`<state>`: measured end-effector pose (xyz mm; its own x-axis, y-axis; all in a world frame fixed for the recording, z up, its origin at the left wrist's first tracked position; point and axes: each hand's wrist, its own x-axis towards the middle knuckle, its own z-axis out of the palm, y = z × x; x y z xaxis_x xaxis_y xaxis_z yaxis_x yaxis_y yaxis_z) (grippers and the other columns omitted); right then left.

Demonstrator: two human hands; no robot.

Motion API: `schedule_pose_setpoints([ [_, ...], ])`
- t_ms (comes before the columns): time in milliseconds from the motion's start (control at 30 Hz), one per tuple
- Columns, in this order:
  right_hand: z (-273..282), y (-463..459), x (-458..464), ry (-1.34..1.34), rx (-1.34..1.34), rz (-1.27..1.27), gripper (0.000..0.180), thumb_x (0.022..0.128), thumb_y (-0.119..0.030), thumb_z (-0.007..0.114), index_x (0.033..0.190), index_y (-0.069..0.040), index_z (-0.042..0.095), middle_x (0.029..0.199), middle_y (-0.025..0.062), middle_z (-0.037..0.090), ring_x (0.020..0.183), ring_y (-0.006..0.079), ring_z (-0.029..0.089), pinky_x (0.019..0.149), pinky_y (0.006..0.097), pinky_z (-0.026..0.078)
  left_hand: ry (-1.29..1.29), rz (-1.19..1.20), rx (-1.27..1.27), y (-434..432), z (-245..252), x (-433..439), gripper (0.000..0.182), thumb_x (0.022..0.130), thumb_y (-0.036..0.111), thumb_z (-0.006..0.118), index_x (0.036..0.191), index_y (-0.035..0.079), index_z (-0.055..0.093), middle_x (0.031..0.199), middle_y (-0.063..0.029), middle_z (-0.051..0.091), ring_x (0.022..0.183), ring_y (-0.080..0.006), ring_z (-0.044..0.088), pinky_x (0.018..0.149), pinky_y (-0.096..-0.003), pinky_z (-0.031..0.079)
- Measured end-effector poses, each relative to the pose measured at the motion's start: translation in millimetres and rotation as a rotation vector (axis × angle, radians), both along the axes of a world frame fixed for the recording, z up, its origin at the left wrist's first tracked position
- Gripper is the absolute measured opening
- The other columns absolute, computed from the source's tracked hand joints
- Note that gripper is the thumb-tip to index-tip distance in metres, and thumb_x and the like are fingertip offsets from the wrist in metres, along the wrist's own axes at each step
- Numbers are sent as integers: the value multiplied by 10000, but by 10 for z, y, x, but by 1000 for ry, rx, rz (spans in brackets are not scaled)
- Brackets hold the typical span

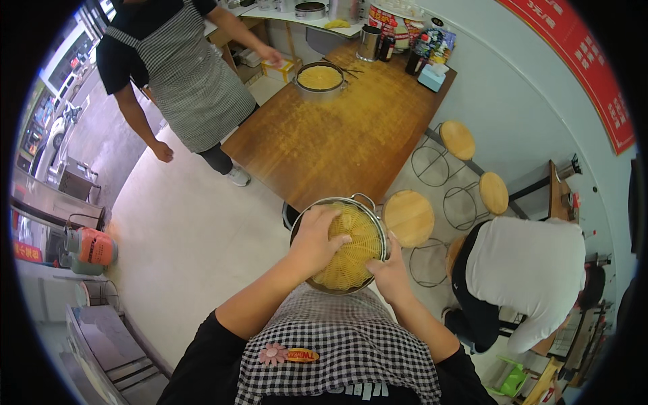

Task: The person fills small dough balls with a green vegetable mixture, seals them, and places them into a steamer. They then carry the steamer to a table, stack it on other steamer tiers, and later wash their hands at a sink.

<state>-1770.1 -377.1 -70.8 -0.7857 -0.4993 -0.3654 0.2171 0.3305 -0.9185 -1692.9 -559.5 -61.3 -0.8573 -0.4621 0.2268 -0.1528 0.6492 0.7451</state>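
In front of my apron is a round metal steamer (383,238) with a side handle, lined with a yellow woven mesh mat (349,255). My left hand (316,240) lies over the left rim, fingers and thumb on the mat. At the right rim, my right hand (390,271) grips the steamer with its thumb at the mat's edge. A second metal steamer (321,93) with a yellow mat (320,77) stands on the far left part of the wooden table (324,162). Dark chopsticks (349,68) lie beside it.
A person in a checked apron (192,76) stands left of the table. Bottles (416,55), a metal canister (369,43) and a blue tissue box (432,77) are at its far end. Round stools (408,217) stand on the right, near a seated person in white (526,278).
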Motion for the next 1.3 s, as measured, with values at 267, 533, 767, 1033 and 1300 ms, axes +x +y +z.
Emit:
schedule_pose_setpoints([
  [267, 387, -931, -257, 161, 226, 126, 850, 798, -121, 608, 1494, 60, 155, 1467, 285, 343, 1373, 379, 363, 1109, 385, 332, 76, -111, -2, -1016, 89, -318, 391, 744, 117, 787, 1088, 28, 624, 1078, -130, 584, 1064, -328, 541, 867, -387, 490],
  [533, 586, -1451, -230, 350, 181, 73, 868, 798, -119, 616, 1488, 79, 128, 1479, 308, 299, 1390, 395, 327, 1129, 397, 300, 110, -204, 11, -1576, 342, -472, 321, 769, 108, 744, 1049, 32, 606, 1107, -122, 584, 1120, -345, 511, 966, -423, 424],
  [767, 741, -1687, -221, 323, 135, 44, 863, 804, -110, 612, 1481, 97, 119, 1478, 319, 292, 1397, 397, 315, 1131, 397, 296, 156, -223, 122, -1814, 507, -537, 368, 772, 84, 735, 1095, 23, 568, 1107, -145, 576, 1137, -359, 506, 974, -427, 420],
  [1033, 850, -1838, -252, 449, 204, 99, 852, 818, -72, 604, 1486, 90, 100, 1435, 267, 359, 1338, 325, 393, 1101, 360, 327, 177, -279, 46, -2007, 502, -526, 311, 764, 78, 736, 1027, 19, 581, 1056, -153, 569, 1055, -348, 526, 926, -418, 435],
  [1300, 917, -1803, -218, 467, 214, 121, 855, 807, -116, 601, 1490, 77, 122, 1491, 312, 290, 1404, 377, 319, 1128, 376, 296, 444, -316, -139, -1966, 425, -476, 226, 761, 51, 711, 959, 31, 605, 971, -134, 579, 960, -342, 550, 850, -417, 461],
])
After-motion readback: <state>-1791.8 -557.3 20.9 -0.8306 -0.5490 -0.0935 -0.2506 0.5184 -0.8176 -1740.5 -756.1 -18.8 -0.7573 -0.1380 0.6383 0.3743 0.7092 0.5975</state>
